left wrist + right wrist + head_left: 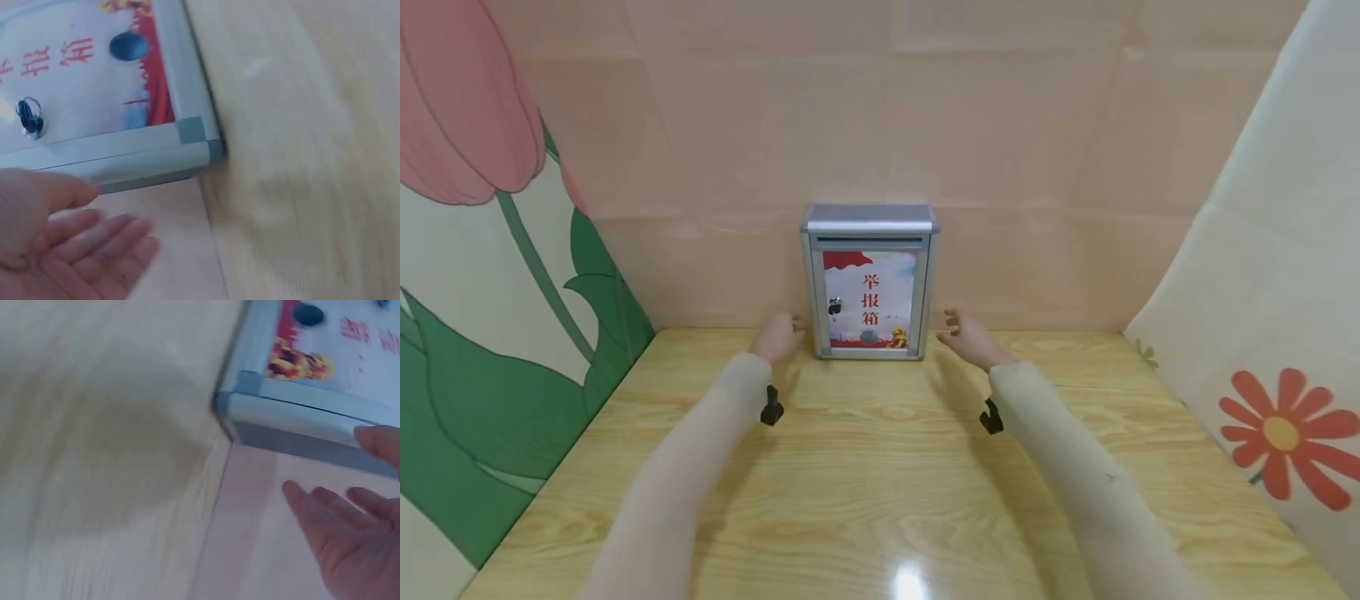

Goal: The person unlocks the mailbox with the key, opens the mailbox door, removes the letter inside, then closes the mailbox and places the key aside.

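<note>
The left arm (677, 475) and right arm (1075, 458) reach forward in pale sleeves (748, 375), slanting inward from either side, and the left hand (777, 338) and right hand (970, 338) stand apart at about matching height, palms turned inward, fingers (97, 237) loosely bent and thumbs (65, 191) held away from them.

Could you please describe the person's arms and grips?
The left sleeve and right sleeve are long and pale, the right with a small dark mark. Left wrist device and right wrist device are small and black, the latter partly green. Left grip and right grip are ungloved.
</note>
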A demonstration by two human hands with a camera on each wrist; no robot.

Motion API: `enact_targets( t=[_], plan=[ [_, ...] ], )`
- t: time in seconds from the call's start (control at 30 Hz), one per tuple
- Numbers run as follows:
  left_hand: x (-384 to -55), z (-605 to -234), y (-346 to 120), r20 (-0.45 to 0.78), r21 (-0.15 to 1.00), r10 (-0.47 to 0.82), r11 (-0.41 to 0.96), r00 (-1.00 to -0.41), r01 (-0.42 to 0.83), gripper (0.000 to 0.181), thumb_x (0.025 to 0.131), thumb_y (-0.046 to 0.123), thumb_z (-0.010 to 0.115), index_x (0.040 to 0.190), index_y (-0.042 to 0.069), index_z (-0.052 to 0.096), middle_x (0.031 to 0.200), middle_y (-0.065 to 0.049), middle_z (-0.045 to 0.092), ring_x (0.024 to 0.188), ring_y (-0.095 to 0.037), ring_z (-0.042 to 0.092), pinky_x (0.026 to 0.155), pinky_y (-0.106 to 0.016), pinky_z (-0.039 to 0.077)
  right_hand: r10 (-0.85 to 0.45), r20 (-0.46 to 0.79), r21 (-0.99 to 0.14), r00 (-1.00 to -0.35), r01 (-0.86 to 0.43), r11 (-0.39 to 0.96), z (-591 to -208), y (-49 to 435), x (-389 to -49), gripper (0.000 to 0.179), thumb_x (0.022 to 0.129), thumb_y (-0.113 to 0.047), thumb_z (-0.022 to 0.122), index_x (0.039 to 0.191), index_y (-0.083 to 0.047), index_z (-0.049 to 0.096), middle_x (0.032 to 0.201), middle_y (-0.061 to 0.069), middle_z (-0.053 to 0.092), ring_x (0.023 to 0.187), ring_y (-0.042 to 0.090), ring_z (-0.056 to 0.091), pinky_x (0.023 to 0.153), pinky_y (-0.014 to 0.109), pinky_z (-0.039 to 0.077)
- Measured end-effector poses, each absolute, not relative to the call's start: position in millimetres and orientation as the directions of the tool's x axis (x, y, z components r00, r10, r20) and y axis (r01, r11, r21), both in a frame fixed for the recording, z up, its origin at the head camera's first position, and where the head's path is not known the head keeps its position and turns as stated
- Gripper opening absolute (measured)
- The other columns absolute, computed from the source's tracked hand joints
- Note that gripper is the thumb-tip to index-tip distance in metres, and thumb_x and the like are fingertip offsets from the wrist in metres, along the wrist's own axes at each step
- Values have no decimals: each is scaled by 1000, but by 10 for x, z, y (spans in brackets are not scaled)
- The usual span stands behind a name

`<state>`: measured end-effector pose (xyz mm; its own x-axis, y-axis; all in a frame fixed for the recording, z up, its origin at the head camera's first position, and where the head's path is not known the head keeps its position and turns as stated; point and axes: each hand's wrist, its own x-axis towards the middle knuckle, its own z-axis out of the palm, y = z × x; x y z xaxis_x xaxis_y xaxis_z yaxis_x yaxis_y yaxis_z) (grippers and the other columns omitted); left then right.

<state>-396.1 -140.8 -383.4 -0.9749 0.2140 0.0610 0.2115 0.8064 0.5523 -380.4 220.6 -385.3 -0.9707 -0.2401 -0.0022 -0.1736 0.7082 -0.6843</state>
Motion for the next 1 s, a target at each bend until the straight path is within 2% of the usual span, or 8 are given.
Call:
enact_targets(
  t=[0.07, 0.13, 0.3, 0.43, 0.63, 0.83, 1.0],
  plan=[
    [-4044, -3818, -1361, 117, 599, 196, 768, -974, 226, 47, 97, 9, 50, 140, -7, 41, 134, -28, 53, 121, -38, 54, 100, -47, 46, -217, 12, -755, -976, -151, 638, -3823, 2134, -3921, 71, 100, -25, 53, 154, -3, 12, 153, 27, 28, 137, 44, 35, 108, 55, 36],
    [-4104, -3826, -1305, 119, 652, 174, 729, -977, 209, 53, 96, 7, 51, 146, -4, 34, 138, -27, 50, 127, -38, 50, 102, -46, 45, -220, 8, -812, -975, -135, 568, -3809, 2065, -4000, 76, 99, -22, 55, 155, -5, 7, 155, 27, 22, 139, 44, 31, 109, 55, 34],
    [-4126, -3901, -1164, 120, 798, 105, 581, -987, 159, 57, 94, 0, 55, 146, -6, 32, 137, -28, 50, 126, -38, 51, 102, -44, 46, -231, -6, -927, -973, -81, 366, -3852, 1892, -4042, 70, 99, -9, 53, 154, -1, 11, 155, 28, 22, 136, 43, 37, 108, 56, 35],
    [-4067, -3974, -1086, 147, 830, 7, 542, -989, 127, 51, 95, 2, 53, 144, -3, 37, 133, -25, 55, 122, -35, 55, 100, -44, 47, -171, 48, -960, -984, -92, 263, -3941, 1805, -4018, 59, 99, -2, 49, 150, 3, 19, 148, 32, 31, 130, 44, 43, 104, 56, 39],
    [-3852, -4017, -1002, 199, 823, -46, 551, -979, 142, 45, 96, 4, 53, 140, 0, 44, 129, -21, 59, 116, -33, 58, 94, -44, 49, -174, 96, -942, -980, -146, 303, -4025, 1889, -3889, 58, 100, -6, 51, 150, 1, 22, 142, 32, 36, 126, 44, 46, 101, 53, 45],
    [-3631, -3958, -905, 283, 815, -1, 527, -959, 240, 45, 93, 1, 58, 137, -1, 48, 122, -22, 63, 111, -32, 63, 87, -40, 54, -194, 120, -921, -974, -182, 344, -3899, 2129, -3612, 69, 99, -11, 54, 154, -3, 12, 145, 30, 34, 128, 46, 43, 102, 52, 43],
    [-3553, -3995, -858, 286, 809, 18, 532, -958, 251, 47, 93, 2, 60, 139, 2, 48, 122, -20, 64, 109, -29, 64, 84, -37, 56, -196, 119, -893, -973, -191, 407, -3948, 2252, -3507, 69, 98, -17, 57, 154, -6, 18, 144, 27, 38, 126, 46, 46, 99, 46, 48]
  ],
)
